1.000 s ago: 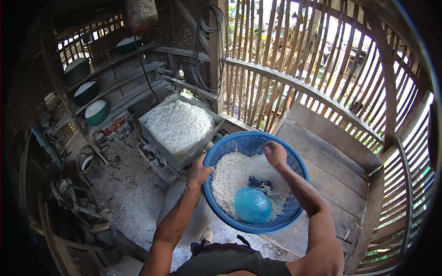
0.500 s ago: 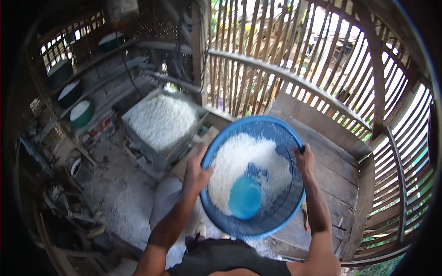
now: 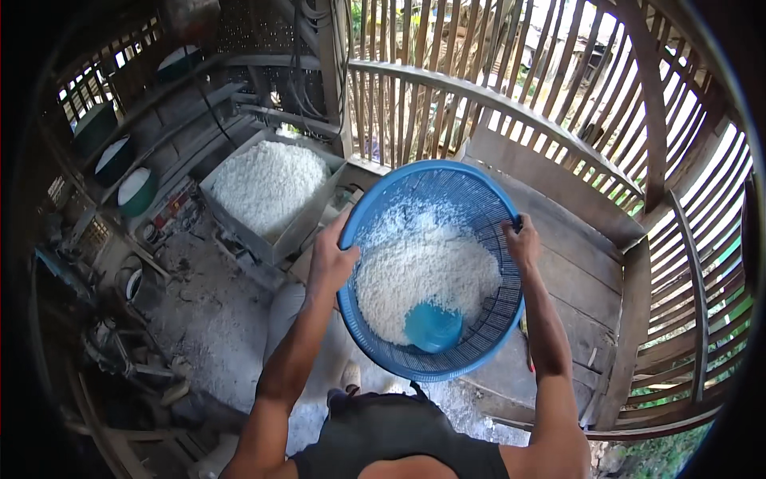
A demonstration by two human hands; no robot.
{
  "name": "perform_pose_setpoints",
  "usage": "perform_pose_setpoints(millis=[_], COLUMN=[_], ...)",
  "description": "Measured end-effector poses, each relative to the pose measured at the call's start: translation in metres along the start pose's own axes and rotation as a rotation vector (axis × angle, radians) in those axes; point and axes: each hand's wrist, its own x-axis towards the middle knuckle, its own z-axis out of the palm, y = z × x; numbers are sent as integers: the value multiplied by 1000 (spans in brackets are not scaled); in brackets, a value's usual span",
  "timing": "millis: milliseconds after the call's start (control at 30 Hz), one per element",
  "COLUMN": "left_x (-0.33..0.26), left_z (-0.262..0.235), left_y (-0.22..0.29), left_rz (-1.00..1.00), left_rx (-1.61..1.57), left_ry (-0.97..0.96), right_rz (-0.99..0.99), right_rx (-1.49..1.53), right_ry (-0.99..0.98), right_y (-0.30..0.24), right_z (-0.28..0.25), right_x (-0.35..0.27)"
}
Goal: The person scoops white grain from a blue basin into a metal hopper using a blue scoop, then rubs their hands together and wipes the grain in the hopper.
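Between my two hands is a large round blue plastic basket point(image 3: 479, 191) with slatted walls. My left hand point(image 3: 330, 257) is closed over its left rim. On the far right side, my right hand point(image 3: 523, 242) grips the rim at a dark handle. White crumbly, shredded-looking stuff point(image 3: 415, 275) is heaped across the basket's middle, and some clings to the far wall. A teal plastic bowl point(image 3: 433, 329) lies near the close side, partly buried in that stuff. What supports the basket from below, if anything, is hidden.
Left of the basket, a square box point(image 3: 307, 227) is piled with similar white stuff point(image 3: 271, 185). Several green tubs point(image 3: 142, 201) line the far left wall. A plank platform point(image 3: 574, 271) spreads to the right, bounded by a slatted wall point(image 3: 495, 104).
The basket has shifted slightly away from me. Its white contents have tumbled from the left and far parts into a middle heap, covering the bare patch and part of the bowl.
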Motion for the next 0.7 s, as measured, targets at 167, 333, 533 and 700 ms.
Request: perform_pose_setpoints(millis=[167, 333, 533, 700], left_x=[-26, -34, -8, -15], left_z=[-4, -5, 8, 2], left_y=[2, 5, 11, 16], left_rz=[-43, -31, -183, -109], left_rx=[-148, -653, -218, -432], left_ry=[-39, -190, -266, -208], right_rz=[161, 164, 165, 133], right_rx=[107, 317, 313, 211], right_ry=[-126, -73, 22, -10], right_y=[-1, 10, 23, 15], right_z=[-6, -5, -2, 6], right_x=[13, 3, 20, 5])
